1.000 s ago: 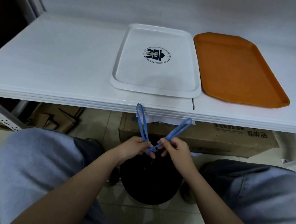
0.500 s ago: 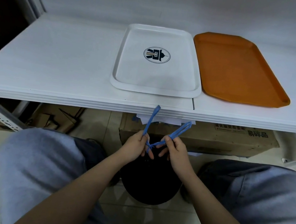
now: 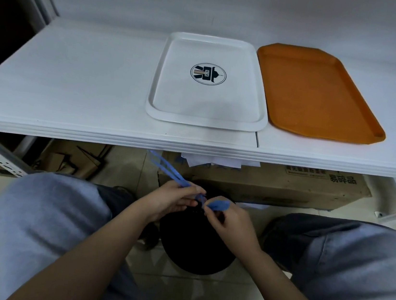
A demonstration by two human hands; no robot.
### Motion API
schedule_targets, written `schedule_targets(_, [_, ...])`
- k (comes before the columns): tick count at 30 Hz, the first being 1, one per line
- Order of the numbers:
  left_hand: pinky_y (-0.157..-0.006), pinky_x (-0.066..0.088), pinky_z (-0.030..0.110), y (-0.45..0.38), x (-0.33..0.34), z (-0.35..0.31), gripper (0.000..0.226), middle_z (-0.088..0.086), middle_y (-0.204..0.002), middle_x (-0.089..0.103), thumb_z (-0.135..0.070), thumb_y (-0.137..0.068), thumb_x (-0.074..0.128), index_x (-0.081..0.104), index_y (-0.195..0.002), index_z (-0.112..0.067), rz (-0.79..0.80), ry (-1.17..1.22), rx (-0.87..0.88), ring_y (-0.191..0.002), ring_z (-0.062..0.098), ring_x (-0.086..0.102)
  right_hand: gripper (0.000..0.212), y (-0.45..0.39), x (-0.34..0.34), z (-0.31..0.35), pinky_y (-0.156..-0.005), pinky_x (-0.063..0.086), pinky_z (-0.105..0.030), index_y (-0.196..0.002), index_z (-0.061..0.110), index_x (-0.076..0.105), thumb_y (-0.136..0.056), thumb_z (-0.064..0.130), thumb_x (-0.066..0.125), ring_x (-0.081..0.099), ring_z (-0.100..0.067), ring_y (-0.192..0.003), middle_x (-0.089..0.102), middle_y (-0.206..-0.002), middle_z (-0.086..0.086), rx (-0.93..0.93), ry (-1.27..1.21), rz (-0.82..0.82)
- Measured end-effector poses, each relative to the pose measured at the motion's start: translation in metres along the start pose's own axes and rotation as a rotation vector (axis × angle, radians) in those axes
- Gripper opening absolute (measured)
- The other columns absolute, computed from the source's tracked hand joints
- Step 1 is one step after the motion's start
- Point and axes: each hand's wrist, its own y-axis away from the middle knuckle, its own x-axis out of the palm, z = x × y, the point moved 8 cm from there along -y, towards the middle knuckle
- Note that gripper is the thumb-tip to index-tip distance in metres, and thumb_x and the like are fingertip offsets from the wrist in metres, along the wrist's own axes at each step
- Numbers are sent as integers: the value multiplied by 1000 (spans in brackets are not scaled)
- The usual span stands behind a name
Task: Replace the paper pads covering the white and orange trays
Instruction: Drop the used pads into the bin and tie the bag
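Observation:
A white tray (image 3: 205, 120) with a round dark logo lies on the white shelf, and an orange tray (image 3: 317, 92) lies right beside it. Neither carries a paper pad. Below the shelf edge, between my knees, my left hand (image 3: 167, 200) pinches a blue drawstring (image 3: 164, 168) whose loop sticks up to the left. My right hand (image 3: 229, 219) pinches the other blue end (image 3: 218, 205). Both strings come from a black bag (image 3: 194, 245) on the floor. White paper sheets (image 3: 213, 161) lie on a box under the shelf.
The white shelf (image 3: 74, 83) runs across the view with a seam right of the white tray. A cardboard box (image 3: 275, 185) stands under it, with cardboard scraps (image 3: 72, 158) on the left. My knees flank the bag on a tiled floor.
The blue loops have been pulled down and apart: the left loop now points up-left, and the right loop has shrunk to a short end in my right hand. My hands have lowered a little.

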Motion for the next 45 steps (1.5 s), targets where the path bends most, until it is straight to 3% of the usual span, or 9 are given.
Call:
schedule_targets(5, [-81, 47, 30, 1, -3, -6, 8, -4, -82, 72, -11, -87, 66, 71, -86, -16, 5, -88, 103, -83, 12, 64, 19, 4, 7, 12, -62, 50, -22, -92, 25, 62, -91, 37, 48, 61, -5, -78, 63, -89, 10, -147, 108, 69])
schedule_targets(9, [-72, 52, 19, 3, -1, -9, 9, -5, -80, 73, -7, -86, 66, 71, -89, -14, 13, -139, 116, -78, 6, 67, 39, 8, -7, 12, -65, 48, -23, -95, 20, 66, -91, 53, 47, 61, -4, -79, 65, -91, 9, -178, -71, 57])
schedule_targets(15, [-76, 55, 21, 4, -6, -3, 7, 3, -89, 74, -7, -83, 70, 72, -87, -12, 48, -88, 54, -86, 11, 69, 67, -11, -17, -57, -58, 43, -24, -86, 8, 65, -92, 61, 25, 56, -13, -59, 65, -69, -3, 615, -1085, -350])
schedule_targets(17, [-77, 54, 23, 4, -6, -3, 7, 4, -91, 74, -6, -83, 71, 71, -86, -12, 53, -89, 56, -86, 12, 69, 44, -23, -5, -63, -68, 43, -28, -94, 9, 65, -101, 39, 33, 58, -9, -69, 66, -82, -3, 692, -972, -179])
schedule_targets(19, [-78, 54, 23, 4, -5, -5, 7, 4, -92, 74, -5, -82, 70, 70, -86, -11, 59, -109, 79, -86, 12, 69, 18, -37, 9, -54, -85, 42, -25, -106, 11, 66, -96, 12, 51, 59, 2, -88, 66, -100, -1, 448, -500, 108])
schedule_targets(22, [-78, 54, 24, 3, -5, -9, 8, 7, -90, 72, -3, -81, 71, 70, -84, -10, 48, -169, 128, -84, 13, 68, 29, -31, 53, -50, -99, 41, -34, -117, 25, 65, -90, 17, 59, 52, -11, -114, 60, -120, 4, 230, -110, 458])
schedule_targets(31, [-69, 53, 22, -3, -15, -14, 17, 6, -81, 67, 2, -79, 71, 60, -83, -10, -183, -178, 332, -72, 7, 66, 12, -29, 47, -47, -82, 48, -28, -96, 26, 70, -91, 21, 60, 59, -9, -93, 65, -101, 4, 377, -258, 256])
schedule_targets(39, [-66, 40, 21, 12, 0, -30, 9, 3, -92, 68, -15, -87, 64, 67, -94, -11, -518, -985, 645, -87, 17, 63, 5, -26, 41, -43, -72, 48, -26, -83, 25, 63, -87, 23, 64, 59, -3, -78, 64, -83, 12, 426, -209, 163])
schedule_targets(45, [-46, 30, 24, 22, 15, -32, 16, 2, -71, 61, -17, -79, 70, 56, -83, -12, -576, -1275, 728, -63, 21, 60, 23, -19, 50, -42, -72, 41, -12, -77, 19, 62, -95, 13, 49, 58, 1, -78, 62, -80, 8, 571, -639, 293])
